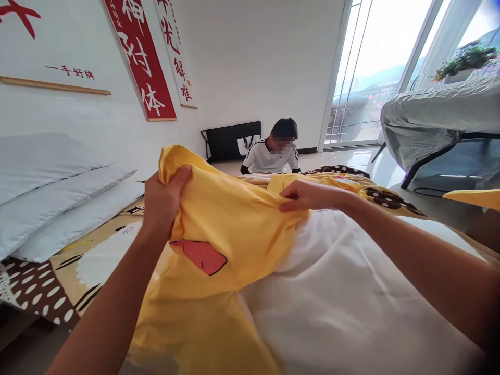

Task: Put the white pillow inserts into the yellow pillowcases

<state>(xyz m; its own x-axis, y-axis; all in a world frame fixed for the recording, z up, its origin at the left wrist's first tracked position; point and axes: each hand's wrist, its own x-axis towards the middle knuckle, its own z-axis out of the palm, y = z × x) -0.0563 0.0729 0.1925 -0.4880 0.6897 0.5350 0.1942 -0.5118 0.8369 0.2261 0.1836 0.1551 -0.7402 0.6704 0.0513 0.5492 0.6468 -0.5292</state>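
My left hand (163, 200) is closed in a fist on a bunched corner of a yellow duvet cover (222, 229) and lifts it above the bed. My right hand (308, 197) pinches the same yellow cover's edge further right. A red patch is printed on the raised fabric. Under the cover lies a white quilt (351, 291), spread across the bed in front of me.
White pillows (58, 198) are stacked at the left on a patterned yellow and brown sheet (50, 291). Another person (271, 151) crouches at the bed's far end. A covered table (433, 120) stands at the right by large windows. Red banners (142, 57) hang on the wall.
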